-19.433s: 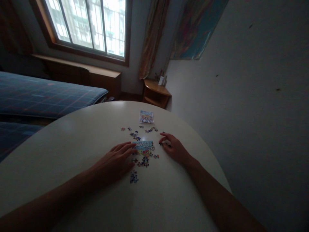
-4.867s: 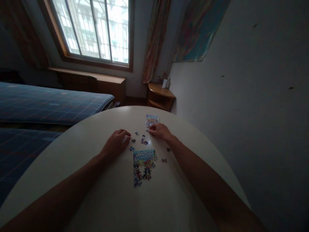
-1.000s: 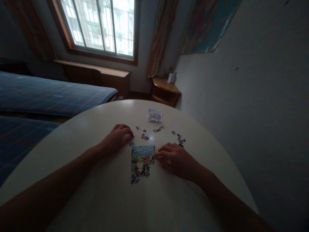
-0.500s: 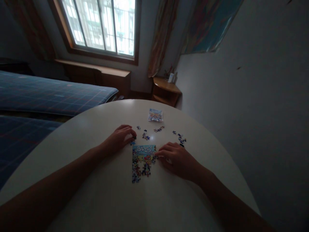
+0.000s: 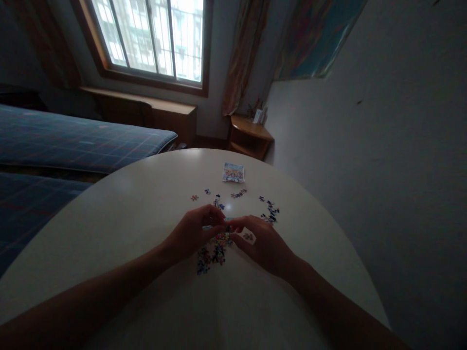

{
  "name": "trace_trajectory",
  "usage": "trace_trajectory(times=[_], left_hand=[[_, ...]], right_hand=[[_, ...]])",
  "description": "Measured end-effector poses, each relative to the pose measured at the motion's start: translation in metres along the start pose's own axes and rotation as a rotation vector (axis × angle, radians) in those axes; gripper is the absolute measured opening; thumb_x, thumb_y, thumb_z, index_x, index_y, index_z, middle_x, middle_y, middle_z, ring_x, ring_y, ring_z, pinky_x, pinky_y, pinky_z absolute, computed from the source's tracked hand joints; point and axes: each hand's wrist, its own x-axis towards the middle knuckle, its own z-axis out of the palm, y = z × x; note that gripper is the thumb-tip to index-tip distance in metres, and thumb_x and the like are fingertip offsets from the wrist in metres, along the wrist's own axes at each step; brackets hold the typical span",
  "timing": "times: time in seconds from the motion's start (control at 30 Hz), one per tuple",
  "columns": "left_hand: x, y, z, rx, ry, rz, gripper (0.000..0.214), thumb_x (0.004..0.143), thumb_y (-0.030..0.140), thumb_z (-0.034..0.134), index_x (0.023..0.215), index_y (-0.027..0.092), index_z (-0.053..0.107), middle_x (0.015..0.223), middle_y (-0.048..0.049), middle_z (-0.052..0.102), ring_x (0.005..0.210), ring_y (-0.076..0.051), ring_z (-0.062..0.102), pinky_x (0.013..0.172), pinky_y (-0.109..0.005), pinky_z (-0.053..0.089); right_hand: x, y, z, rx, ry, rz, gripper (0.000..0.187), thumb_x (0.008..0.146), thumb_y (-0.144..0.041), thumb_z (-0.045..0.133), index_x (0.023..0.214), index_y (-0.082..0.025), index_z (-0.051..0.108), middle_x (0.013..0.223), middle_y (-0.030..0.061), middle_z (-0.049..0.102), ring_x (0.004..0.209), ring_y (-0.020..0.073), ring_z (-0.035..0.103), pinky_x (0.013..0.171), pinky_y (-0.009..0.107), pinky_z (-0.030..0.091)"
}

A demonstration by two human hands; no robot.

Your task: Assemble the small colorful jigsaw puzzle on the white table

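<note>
Fingers (image 5: 212, 210) of the left hand (image 5: 193, 231), mid-frame, are curled, thumb and index nearly meeting; any grip on a piece cannot be told. Assembled puzzle (image 5: 219, 253), at lower centre, is partly covered, its upper part under the fingertips. Piece-fitting near its upper right edge seems in hand; careful alignment is probably called for. Right hand (image 5: 265, 243) is bent, thumb and index slightly parted, hold unclear; one loose piece (image 5: 248, 236) is framed between them. More loose pieces (image 5: 271, 212) are scattered right of centre.

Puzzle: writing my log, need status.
Left hand, right hand: fingertips close over puzzle, grip unclear. Puzzle partly joined, lower right missing. Hands mostly hide its top.
</note>
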Motion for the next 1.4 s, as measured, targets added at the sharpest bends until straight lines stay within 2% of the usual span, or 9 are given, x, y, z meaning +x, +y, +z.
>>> trace_trajectory(times=[0.1, 0.2, 0.27, 0.33, 0.4, 0.5, 0.83, 1.2, 1.4], left_hand=[[-0.002, 0.0, 0.002, -0.021, -0.021, -0.024, 0.018, 0.08, 0.023, 0.071, 0.093, 0.017, 0.06, 0.093, -0.0037, 0.072, 0.085, -0.018, 0.073, 0.073, -0.027, 0.06], [-0.003, -0.001, -0.001, 0.139, -0.042, 0.009, 0.016, 0.085, 0.023, 0.068, 0.098, 0.018, 0.062, 0.096, -0.0042, 0.072, 0.087, -0.019, 0.072, 0.074, -0.029, 0.059], [-0.004, -0.002, -0.004, 0.331, -0.068, 0.111, 0.014, 0.088, 0.022, 0.065, 0.101, 0.019, 0.063, 0.1, -0.005, 0.071, 0.092, -0.019, 0.07, 0.082, -0.033, 0.057], [-0.005, -0.002, -0.007, 0.495, -0.148, 0.257, 0.012, 0.091, 0.021, 0.061, 0.103, 0.02, 0.064, 0.111, -0.0066, 0.068, 0.101, -0.02, 0.066, 0.089, -0.036, 0.053], [-0.006, -0.003, -0.01, 0.601, -0.255, 0.383, 0.013, 0.094, 0.02, 0.058, 0.105, 0.021, 0.064, 0.117, -0.0069, 0.066, 0.105, -0.02, 0.063, 0.091, -0.036, 0.051], [-0.008, -0.004, -0.013, 0.709, -0.36, 0.457, 0.015, 0.096, 0.019, 0.054, 0.106, 0.022, 0.064, 0.114, -0.0056, 0.066, 0.102, -0.019, 0.062, 0.087, -0.034, 0.051], [-0.008, -0.002, -0.013, 0.811, -0.439, 0.455, 0.016, 0.096, 0.021, 0.053, 0.102, 0.022, 0.067, 0.113, -0.0037, 0.068, 0.101, -0.019, 0.062, 0.088, -0.036, 0.05], [-0.008, -0.003, -0.014, 0.848, -0.446, 0.466, 0.015, 0.093, 0.02, 0.056, 0.104, 0.023, 0.067, 0.116, -0.0035, 0.067, 0.104, -0.021, 0.062, 0.09, -0.037, 0.051], [-0.008, -0.001, -0.015, 0.852, -0.456, 0.467, 0.015, 0.093, 0.02, 0.056, 0.104, 0.022, 0.066, 0.116, -0.004, 0.066, 0.104, -0.02, 0.062, 0.09, -0.036, 0.05]], right_hand=[[0.001, 0.0, -0.002, 0.054, -0.023, 0.049, 0.02, 0.087, -0.017, 0.065, 0.105, -0.023, 0.067, 0.087, -0.0005, 0.071, 0.08, 0.0133, 0.065, 0.077, 0.028, 0.048], [0.002, 0.003, -0.009, 0.08, -0.081, 0.147, 0.016, 0.083, -0.015, 0.068, 0.097, -0.022, 0.07, 0.086, -0.0002, 0.072, 0.077, 0.0134, 0.065, 0.072, 0.026, 0.048], [0.003, 0.005, -0.015, 0.085, -0.125, 0.18, 0.014, 0.082, -0.014, 0.069, 0.094, -0.021, 0.071, 0.085, -0.0003, 0.072, 0.076, 0.0132, 0.065, 0.071, 0.025, 0.047], [0.003, 0.008, -0.019, 0.067, -0.161, 0.19, 0.013, 0.082, -0.014, 0.069, 0.092, -0.022, 0.072, 0.083, -0.0005, 0.072, 0.074, 0.0129, 0.064, 0.072, 0.025, 0.047], [0.002, 0.01, -0.02, 0.041, -0.189, 0.192, 0.013, 0.081, -0.015, 0.07, 0.092, -0.022, 0.074, 0.082, -0.0003, 0.071, 0.074, 0.0133, 0.063, 0.072, 0.026, 0.046], [0.001, 0.011, -0.019, 0.019, -0.213, 0.185, 0.012, 0.08, -0.016, 0.072, 0.09, -0.022, 0.075, 0.08, 0.0006, 0.071, 0.078, 0.0151, 0.063, 0.074, 0.027, 0.046], [0.0, 0.014, -0.016, 0.029, -0.23, 0.179, 0.011, 0.078, -0.018, 0.072, 0.089, -0.022, 0.074, 0.083, 0.0018, 0.072, 0.083, 0.0161, 0.063, 0.077, 0.028, 0.046], [0.001, 0.014, -0.016, -0.028, -0.263, 0.149, 0.015, 0.079, -0.018, 0.073, 0.093, -0.022, 0.073, 0.086, 0.0026, 0.072, 0.085, 0.0173, 0.063, 0.079, 0.03, 0.046], [0.001, 0.015, -0.017, -0.106, -0.277, 0.085, 0.01, 0.081, -0.023, 0.072, 0.091, -0.024, 0.074, 0.086, 0.0021, 0.072, 0.086, 0.0183, 0.062, 0.08, 0.031, 0.044]])
